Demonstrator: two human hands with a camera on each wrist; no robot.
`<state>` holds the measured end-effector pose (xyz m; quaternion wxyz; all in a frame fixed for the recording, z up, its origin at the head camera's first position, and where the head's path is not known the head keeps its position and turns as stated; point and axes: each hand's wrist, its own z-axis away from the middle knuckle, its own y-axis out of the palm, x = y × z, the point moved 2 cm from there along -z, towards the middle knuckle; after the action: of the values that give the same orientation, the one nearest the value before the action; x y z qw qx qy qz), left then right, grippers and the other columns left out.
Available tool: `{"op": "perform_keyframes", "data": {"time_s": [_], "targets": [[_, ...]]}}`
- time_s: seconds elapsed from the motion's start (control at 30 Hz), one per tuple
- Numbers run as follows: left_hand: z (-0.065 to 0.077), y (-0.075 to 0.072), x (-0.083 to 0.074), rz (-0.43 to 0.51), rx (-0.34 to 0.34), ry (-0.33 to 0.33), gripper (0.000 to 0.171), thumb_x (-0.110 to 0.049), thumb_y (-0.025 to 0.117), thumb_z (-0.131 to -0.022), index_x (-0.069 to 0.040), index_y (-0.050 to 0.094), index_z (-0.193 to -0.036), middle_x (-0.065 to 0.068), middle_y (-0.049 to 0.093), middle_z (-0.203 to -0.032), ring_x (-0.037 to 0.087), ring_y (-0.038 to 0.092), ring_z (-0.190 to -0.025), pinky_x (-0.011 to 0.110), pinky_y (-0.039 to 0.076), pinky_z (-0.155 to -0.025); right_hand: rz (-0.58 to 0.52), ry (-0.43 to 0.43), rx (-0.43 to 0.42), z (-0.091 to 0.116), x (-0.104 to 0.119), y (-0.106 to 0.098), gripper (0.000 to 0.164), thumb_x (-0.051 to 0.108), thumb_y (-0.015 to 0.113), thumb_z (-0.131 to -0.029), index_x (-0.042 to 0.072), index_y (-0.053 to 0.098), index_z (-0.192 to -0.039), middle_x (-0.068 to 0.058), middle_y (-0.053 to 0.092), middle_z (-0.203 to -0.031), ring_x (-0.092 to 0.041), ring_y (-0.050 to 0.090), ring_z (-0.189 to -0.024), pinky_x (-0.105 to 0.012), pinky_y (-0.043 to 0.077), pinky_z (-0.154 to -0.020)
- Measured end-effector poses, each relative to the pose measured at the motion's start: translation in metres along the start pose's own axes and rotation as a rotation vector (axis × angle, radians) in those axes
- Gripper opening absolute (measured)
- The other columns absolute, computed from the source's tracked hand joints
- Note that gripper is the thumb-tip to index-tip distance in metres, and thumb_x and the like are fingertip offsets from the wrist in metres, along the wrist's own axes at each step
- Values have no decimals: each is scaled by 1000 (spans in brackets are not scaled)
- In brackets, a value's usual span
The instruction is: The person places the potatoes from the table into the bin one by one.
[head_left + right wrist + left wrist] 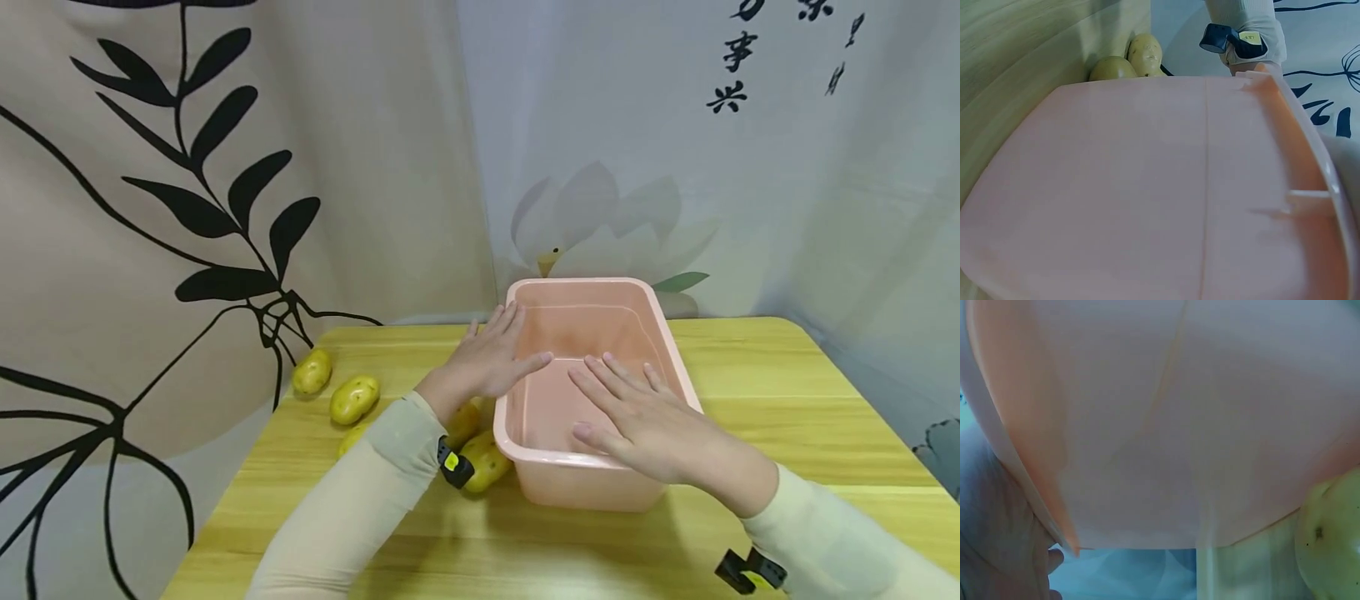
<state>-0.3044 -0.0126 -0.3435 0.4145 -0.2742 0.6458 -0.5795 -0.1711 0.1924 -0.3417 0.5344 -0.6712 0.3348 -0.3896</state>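
A pink plastic basin point(585, 485) stands on the wooden table, its open top facing up. My left hand point(489, 354) lies across its left rim with straight fingers, the thumb reaching over the inside. My right hand point(637, 421) spreads flat above the near right part of the basin, fingers extended over the interior. The basin's outer wall fills the left wrist view point(1135, 425) and the right wrist view point(1129, 175). Close to the basin's left side, partly behind my left forearm, are yellow potatoes point(483, 461); one potato point(1330, 534) shows in the left wrist view.
Farther left on the table point(772, 400) lie more potatoes point(355, 399), one point(312, 372) near the left edge. A pale curtain point(390, 167) with printed leaves and characters hangs right behind the table. Each sleeve carries a small black camera point(454, 463) at the wrist.
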Motion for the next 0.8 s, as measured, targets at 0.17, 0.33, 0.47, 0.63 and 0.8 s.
{"op": "perform_keyframes", "data": {"time_s": [0.17,0.33,0.47,0.63,0.8], "targets": [[2,-2,2,-5,0,-4,90,-75,20,-90,-16,-2,-155,6,-2,-161,22,-5,-147,52,0,-115,23,-27,-18,-2,0,-3,68,61,27,-98,24,21,-154,-3,12,-160,-28,10,-146,-66,9,-109],[9,-4,0,-2,-3,28,92,-78,16,-88,-17,0,-155,8,6,-161,25,1,-147,50,3,-116,43,-31,-24,0,-10,-15,63,55,28,-101,21,24,-154,-4,11,-160,-29,10,-146,-66,10,-109],[22,-6,-2,-21,-10,71,90,-75,19,-90,-14,6,-155,9,8,-161,26,4,-147,50,8,-116,47,-15,-10,0,-32,-31,62,51,31,-102,19,21,-154,-7,9,-161,-31,7,-146,-68,10,-108],[37,-11,0,-22,-34,77,86,-71,24,-93,-14,10,-156,6,7,-161,22,3,-147,50,9,-116,-21,48,23,-16,-69,-47,64,50,31,-103,16,17,-155,-11,7,-160,-36,4,-145,-71,3,-105],[42,-9,3,-27,-27,74,93,-77,16,-88,-14,8,-156,4,4,-161,20,1,-147,49,7,-116,-58,95,13,-47,-101,-48,66,52,29,-102,12,19,-154,-17,12,-159,-42,6,-144,-72,3,-104]]}}
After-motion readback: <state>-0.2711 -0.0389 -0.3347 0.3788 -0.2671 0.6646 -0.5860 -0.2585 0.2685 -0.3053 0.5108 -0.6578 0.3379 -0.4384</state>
